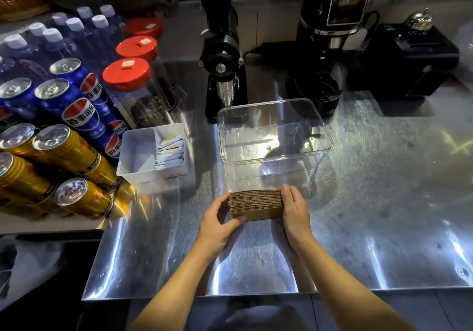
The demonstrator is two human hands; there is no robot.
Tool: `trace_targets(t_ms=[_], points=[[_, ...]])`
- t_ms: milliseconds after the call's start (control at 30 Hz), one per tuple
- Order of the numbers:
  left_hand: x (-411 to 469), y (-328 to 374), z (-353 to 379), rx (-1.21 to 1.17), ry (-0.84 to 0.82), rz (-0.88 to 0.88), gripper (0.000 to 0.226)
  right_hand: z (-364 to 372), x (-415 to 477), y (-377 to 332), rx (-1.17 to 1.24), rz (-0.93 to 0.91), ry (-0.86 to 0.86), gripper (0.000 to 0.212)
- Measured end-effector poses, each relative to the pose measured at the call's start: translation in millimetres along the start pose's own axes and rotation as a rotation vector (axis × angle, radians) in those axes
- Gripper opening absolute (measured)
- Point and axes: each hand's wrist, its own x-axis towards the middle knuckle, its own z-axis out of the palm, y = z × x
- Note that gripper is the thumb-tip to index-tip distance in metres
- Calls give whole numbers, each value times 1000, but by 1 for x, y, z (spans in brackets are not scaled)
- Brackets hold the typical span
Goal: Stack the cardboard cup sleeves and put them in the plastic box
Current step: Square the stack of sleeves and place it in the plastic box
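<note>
Sleeve stack [256, 204] sits on the worktop [371, 202], flat sleeves pressed together on edge, just in front of the clear plastic box [275, 139]; box is open-topped with nothing inside; left hand [217, 226] grip: thumb on the near face, fingers curled round the left end, closed on the stack; right hand [294, 211] grip: palm and fingers flat against the right end, thumb on top, squeezing inward; white tray [153, 151] of sachets to the left of the box; cans [64, 131] further left; grinder [225, 67] behind the box.
</note>
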Motion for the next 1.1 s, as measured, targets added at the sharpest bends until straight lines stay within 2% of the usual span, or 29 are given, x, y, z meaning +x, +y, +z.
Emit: trace_targets(t_ms=[133, 233, 267, 333, 400, 467, 633, 800, 933, 1100], points=[[2, -3, 0, 39, 37, -11, 49, -3, 0, -3, -16, 11, -26, 34], [2, -2, 0, 32, 47, -19, 47, -7, -2, -7, 90, 16, -103, 19], [2, -1, 0, 29, 48, -23, 47, -11, -4, -7, 133, 22, -150, 22], [2, -1, 0, 36, 42, -29, 48, -23, -6, -2, 171, 40, -271, 48], [2, 0, 0, 46, 31, -37, 47, -35, -7, 3, 93, 40, -378, 72], [2, 1, -2, 58, 28, -48, 48, -43, -8, 6, 18, 29, -423, 75], [1, 0, -3, -6, 43, -67, 49, -45, -5, 10, 45, -51, -337, 59], [0, 7, -3, -55, 70, -57, 41, -41, -10, 5, 154, -54, -230, 45], [3, 31, -4, -105, 82, -45, 49, -42, -7, -15, 260, -50, -170, 41], [21, 74, -3, -119, 68, 97, 37, -51, 9, -59, 246, -155, -140, 41]])
